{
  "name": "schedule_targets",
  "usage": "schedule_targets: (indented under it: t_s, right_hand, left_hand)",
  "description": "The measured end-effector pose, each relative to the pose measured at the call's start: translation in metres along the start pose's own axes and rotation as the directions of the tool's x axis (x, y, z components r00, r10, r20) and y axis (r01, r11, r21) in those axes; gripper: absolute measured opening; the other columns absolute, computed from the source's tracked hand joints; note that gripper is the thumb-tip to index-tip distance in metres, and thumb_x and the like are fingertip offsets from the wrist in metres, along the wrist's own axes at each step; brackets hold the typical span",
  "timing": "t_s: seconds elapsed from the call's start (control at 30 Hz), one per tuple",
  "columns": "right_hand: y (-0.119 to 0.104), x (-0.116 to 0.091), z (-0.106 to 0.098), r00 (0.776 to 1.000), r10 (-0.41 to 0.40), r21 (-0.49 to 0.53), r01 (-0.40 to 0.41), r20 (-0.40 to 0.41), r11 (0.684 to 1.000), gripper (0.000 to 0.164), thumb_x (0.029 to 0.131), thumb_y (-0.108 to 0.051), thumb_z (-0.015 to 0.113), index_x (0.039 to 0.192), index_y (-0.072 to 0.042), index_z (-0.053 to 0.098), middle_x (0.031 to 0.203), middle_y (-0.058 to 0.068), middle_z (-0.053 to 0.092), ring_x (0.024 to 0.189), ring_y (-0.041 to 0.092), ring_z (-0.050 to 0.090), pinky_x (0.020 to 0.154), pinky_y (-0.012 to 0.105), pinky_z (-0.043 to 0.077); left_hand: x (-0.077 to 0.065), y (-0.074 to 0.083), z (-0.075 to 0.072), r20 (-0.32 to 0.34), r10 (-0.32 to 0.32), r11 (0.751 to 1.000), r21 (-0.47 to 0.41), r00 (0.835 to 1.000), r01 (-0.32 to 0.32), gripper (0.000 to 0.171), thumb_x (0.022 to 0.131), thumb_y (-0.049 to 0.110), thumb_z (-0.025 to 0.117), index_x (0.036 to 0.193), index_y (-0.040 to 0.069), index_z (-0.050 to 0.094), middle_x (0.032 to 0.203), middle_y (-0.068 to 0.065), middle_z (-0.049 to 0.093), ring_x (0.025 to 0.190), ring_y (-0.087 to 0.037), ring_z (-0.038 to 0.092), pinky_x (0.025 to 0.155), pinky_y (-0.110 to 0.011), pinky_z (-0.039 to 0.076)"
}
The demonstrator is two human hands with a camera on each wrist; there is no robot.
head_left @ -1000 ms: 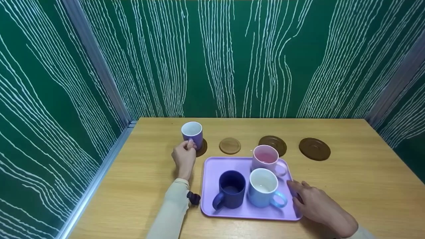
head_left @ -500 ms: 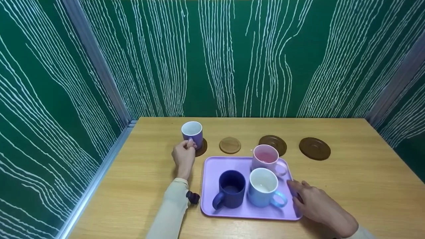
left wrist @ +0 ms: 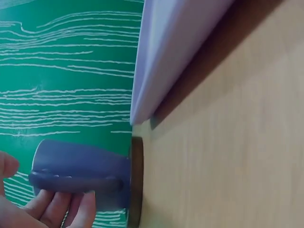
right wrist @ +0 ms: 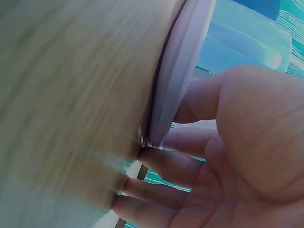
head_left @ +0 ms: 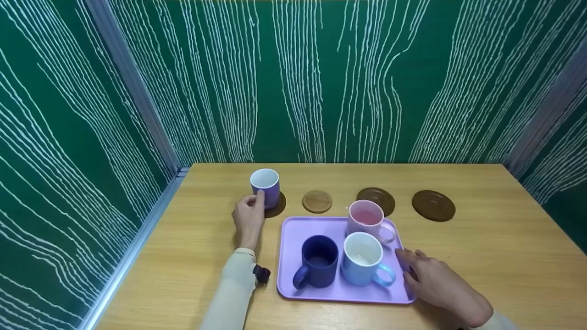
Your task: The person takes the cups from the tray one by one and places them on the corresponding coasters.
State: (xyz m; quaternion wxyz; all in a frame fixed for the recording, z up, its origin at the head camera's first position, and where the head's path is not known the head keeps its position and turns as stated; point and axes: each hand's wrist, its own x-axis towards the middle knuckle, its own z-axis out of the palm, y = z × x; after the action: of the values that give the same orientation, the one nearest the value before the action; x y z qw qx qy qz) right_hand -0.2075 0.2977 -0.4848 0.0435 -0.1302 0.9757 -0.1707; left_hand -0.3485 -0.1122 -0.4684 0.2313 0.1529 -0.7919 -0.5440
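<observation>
My left hand is at the purple mug, its thumb overlapping the mug's front in the head view. In the left wrist view, the fingers lie beside the mug's handle, not wrapped round it. The mug stands upright on a dark brown coaster. My right hand touches the right rim of the lilac tray with fairly straight fingers. On the tray are a dark navy mug, a light blue mug with a white inside, and a pink mug.
Behind the tray, to the right of the purple mug's coaster, lie a small light wooden coaster and two dark brown ones, one partly behind the pink mug and one farther right. A green wall with white lines backs the wooden table.
The left fingers have loosened from the purple mug's handle, and that hand has shifted slightly left. The mug stays on its coaster. The right hand and tray look unchanged.
</observation>
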Motion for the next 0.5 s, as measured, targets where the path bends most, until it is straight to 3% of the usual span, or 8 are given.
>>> schedule_targets:
  t_s: [0.1,0.23,0.5]
  right_hand:
    - [0.0,0.0,0.001,0.999,0.024,0.004,-0.024,0.029,1.0,0.055,0.098,-0.023,0.066,0.149,-0.005,0.055,0.142,0.031,0.057,0.132,0.059,0.049,0.102,0.074,0.04]
    - [0.0,0.001,0.001,0.997,0.05,0.005,-0.05,0.057,0.999,0.056,0.099,-0.026,0.066,0.15,-0.007,0.054,0.144,0.036,0.053,0.133,0.061,0.047,0.101,0.075,0.039]
    - [-0.001,0.003,-0.001,0.994,0.073,-0.004,-0.073,0.079,0.997,0.058,0.099,-0.029,0.065,0.152,-0.009,0.051,0.146,0.04,0.048,0.134,0.061,0.044,0.099,0.074,0.042]
  left_hand:
    - [0.005,0.003,-0.01,-0.076,-0.021,1.0,0.014,0.997,0.023,0.034,0.093,0.042,0.065,0.092,0.011,0.08,0.09,-0.006,0.076,0.091,-0.027,0.069,0.084,-0.044,0.051]
    - [0.009,0.014,-0.029,-0.134,-0.035,0.998,-0.058,0.99,0.027,0.032,0.095,0.036,0.061,0.097,0.007,0.075,0.096,-0.01,0.072,0.093,-0.028,0.065,0.086,-0.043,0.05]
    - [-0.004,0.051,-0.05,-0.104,0.048,0.988,-0.144,0.993,-0.063,0.028,0.096,0.029,0.061,0.103,0.005,0.074,0.101,-0.01,0.072,0.095,-0.025,0.064,0.087,-0.039,0.049]
